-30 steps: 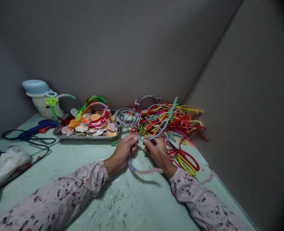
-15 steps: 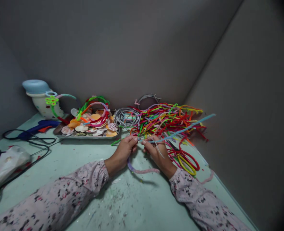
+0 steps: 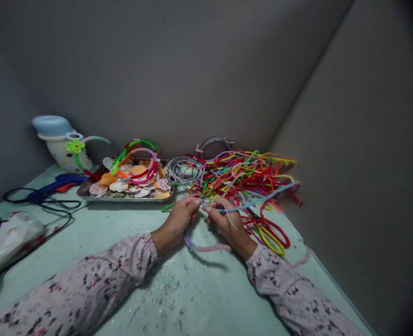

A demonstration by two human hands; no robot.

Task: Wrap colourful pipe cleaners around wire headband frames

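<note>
A light-blue fuzzy stem [image 3: 262, 199] meets a slim band at mid-tabletop [image 3: 178, 298], near side of the tangled, bristly pile [image 3: 244, 172]. The left hand [image 3: 181, 217] pinches the band; the right hand [image 3: 229, 226] pinches the blue stem. The covering looks partly done: a curved purple-and-pink end [image 3: 209, 248] is plush, while the blue tail sticks out loose and a thin pale wire [image 3: 229, 214] shows bare. Far left, ridged shells [image 3: 141, 170] fill a metal tray [image 3: 129, 200].

Plain grey walls [image 3: 178, 70] are enclosing a pale green tabletop [image 3: 199, 298], two of them meeting in a slanting corner [image 3: 311, 73] at the right. Dull light is falling across the room, and dark smudges are speckling the tabletop's near middle.
</note>
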